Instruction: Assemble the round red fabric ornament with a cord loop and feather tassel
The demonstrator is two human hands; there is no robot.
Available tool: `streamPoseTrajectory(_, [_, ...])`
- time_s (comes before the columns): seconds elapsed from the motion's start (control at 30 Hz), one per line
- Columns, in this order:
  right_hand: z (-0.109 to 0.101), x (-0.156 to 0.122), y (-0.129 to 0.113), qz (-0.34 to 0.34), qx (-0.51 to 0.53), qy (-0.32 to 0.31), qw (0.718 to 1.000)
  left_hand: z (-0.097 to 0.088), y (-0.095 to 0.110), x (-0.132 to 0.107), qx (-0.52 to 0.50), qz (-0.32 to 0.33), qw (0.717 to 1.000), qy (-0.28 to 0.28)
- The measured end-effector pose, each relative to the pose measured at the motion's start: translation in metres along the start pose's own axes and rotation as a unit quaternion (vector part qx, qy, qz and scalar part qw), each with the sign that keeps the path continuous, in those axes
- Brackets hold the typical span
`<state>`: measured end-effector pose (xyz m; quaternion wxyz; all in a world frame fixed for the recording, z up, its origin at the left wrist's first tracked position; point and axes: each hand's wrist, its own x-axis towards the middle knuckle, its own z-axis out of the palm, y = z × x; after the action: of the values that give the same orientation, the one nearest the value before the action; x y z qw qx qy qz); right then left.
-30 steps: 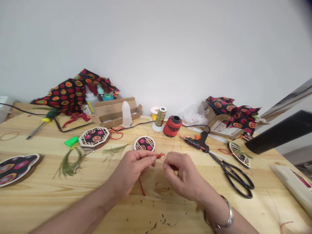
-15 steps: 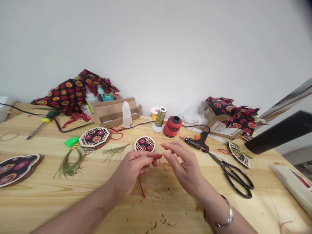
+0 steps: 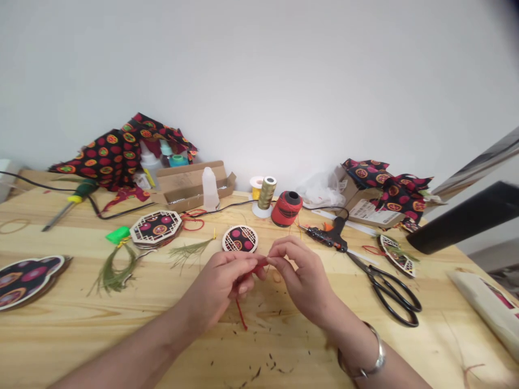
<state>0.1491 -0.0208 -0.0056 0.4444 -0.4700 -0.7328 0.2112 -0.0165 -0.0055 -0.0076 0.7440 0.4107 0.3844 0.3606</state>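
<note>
The left hand (image 3: pixel 217 281) and the right hand (image 3: pixel 300 273) are both closed in a pinch, fingertips nearly meeting over one short red cord (image 3: pixel 259 263). The cord is gripped between them, and its tail hangs below the left hand towards the wooden counter (image 3: pixel 259 346). Dark thread clippings are scattered on the counter. One silver bangle (image 3: pixel 375 359) circles the right wrist.

Just beyond the hands lies one round fabric-and-lattice disc (image 3: pixel 240 239). To the right are one pair of black scissors (image 3: pixel 389 292) and one glue gun (image 3: pixel 328 237). To the left are two bunches of green fibres (image 3: pixel 113 273), one stack of octagonal lattice pieces (image 3: pixel 156 228) and one large fabric-covered panel (image 3: pixel 28 281).

Further back stand three spools: red (image 3: pixel 287 208), olive (image 3: pixel 266 193) and yellow (image 3: pixel 256 186). There are also two cardboard boxes. The left one (image 3: pixel 190 186) is open, with one white squeeze bottle (image 3: pixel 210 189) in front; its contents cannot be made out. Patterned fabric (image 3: pixel 389 186) lies on the right box (image 3: pixel 365 210).
</note>
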Motion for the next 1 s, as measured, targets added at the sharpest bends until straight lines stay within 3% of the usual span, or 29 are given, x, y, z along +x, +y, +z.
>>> streamPoseTrajectory(0.43, [0.0001, 0.0017, 0.0049, 0.165, 0.092, 0.015, 0.982, -0.0020, -0.0029, 0.0017, 0.116, -0.007, 0.993, 0.013])
streamPoseTrajectory(0.57, [0.0004, 0.0015, 0.0055, 0.160, 0.095, 0.031, 0.982, -0.0021, -0.0025, 0.0020, 0.126, -0.008, 0.992, 0.019])
streamPoseTrajectory(0.87, [-0.0012, 0.0004, 0.0004, 0.144, 0.138, -0.023, 0.980, -0.0008, 0.0005, 0.0009, 0.133, 0.014, 0.991, 0.029])
streamPoseTrajectory(1.0, [0.0001, 0.0011, -0.0008, 0.152, 0.129, -0.014, 0.980, -0.0005, 0.0019, 0.0007, 0.149, 0.015, 0.988, 0.031])
